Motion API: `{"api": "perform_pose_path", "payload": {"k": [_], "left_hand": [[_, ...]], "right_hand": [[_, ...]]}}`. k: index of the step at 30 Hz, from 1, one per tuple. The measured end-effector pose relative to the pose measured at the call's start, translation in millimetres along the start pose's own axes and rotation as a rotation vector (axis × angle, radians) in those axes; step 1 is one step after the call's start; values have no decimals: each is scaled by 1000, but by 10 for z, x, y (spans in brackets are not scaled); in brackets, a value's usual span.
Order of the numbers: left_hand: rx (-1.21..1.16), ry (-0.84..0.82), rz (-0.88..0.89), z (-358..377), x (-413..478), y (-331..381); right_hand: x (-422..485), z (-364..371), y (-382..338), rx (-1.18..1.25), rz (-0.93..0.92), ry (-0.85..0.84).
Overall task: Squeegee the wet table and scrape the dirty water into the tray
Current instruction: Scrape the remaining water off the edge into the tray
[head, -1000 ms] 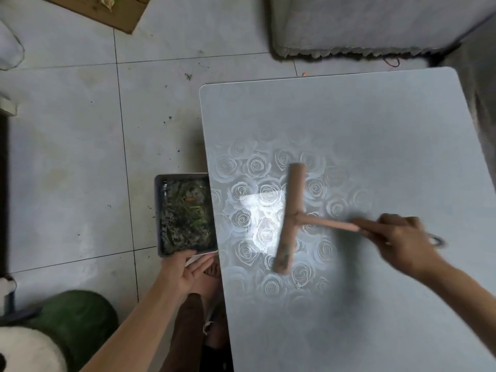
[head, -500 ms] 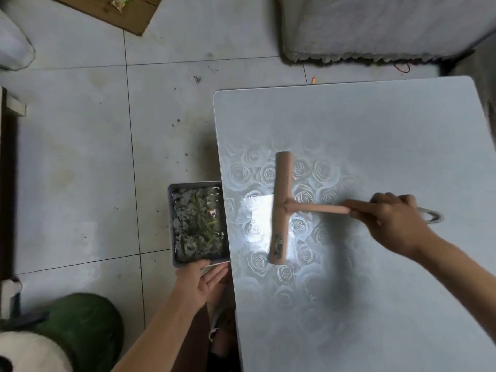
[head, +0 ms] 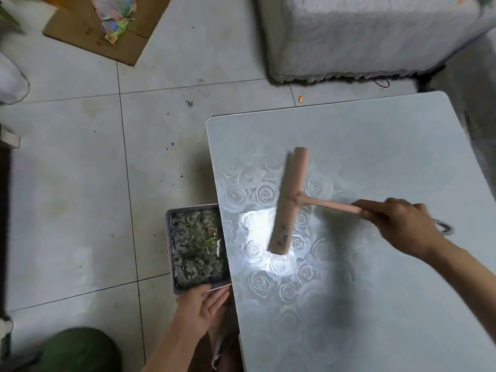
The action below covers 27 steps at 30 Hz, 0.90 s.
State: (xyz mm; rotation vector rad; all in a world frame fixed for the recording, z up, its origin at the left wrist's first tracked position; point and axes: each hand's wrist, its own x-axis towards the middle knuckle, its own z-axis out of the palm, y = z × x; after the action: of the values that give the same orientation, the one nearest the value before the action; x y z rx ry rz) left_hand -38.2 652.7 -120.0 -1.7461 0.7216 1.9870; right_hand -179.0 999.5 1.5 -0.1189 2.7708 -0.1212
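Tiles of pale, dirt-speckled floor (head: 67,183) fill the left of the view. A flattened sheet of brown cardboard (head: 80,33) lies at the far corner and a rounded dark-green object (head: 80,350) sits at the near edge. A shallow, rectangular grey tray (head: 170,248), holding murky water flecked with green scraps, is just beside the left edge of the table. The person's left hand (head: 201,310) holds the tray's near rim, thumb over the top and fingers lying fairly straight along the edge. The table (head: 389,146) has a glossy, pale grey top with rounded corners and a raised-looking pattern of roses. A bright patch of glare lies on the side nearest the tray. Over that patterned area is the pink, T-shaped squeegee (head: 291,200), its long blade running far to near at a slight tilt, between the tray and the right hand. Motion blur hides whether the blade touches the surface. The right hand (head: 402,226), fingers curled tightly round the thin handle, grips it near its end, where a grey metal loop (head: 445,228) juts out past the palm.
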Motion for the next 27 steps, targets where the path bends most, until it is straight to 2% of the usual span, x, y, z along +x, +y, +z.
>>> {"api": "perform_pose_path", "payload": {"k": [4,8,11,19,27], "left_hand": [[1,3,5,-10,-27,0],[2,-5,14,-19,-18,23],[-6,-15,12,-17,-15,23],[-2,-67,31,-133,-27,29],[101,-52,86,-552,-450,198]], "right_hand": [[-163,18,159,-100,18,-23],[-159,331,-453,-89,-92,-35],[-169,434,-830,-72,-56,-22],[-644,400,-1110,100,-15,15],[-1063,125,-1143,245,50,-102]]}}
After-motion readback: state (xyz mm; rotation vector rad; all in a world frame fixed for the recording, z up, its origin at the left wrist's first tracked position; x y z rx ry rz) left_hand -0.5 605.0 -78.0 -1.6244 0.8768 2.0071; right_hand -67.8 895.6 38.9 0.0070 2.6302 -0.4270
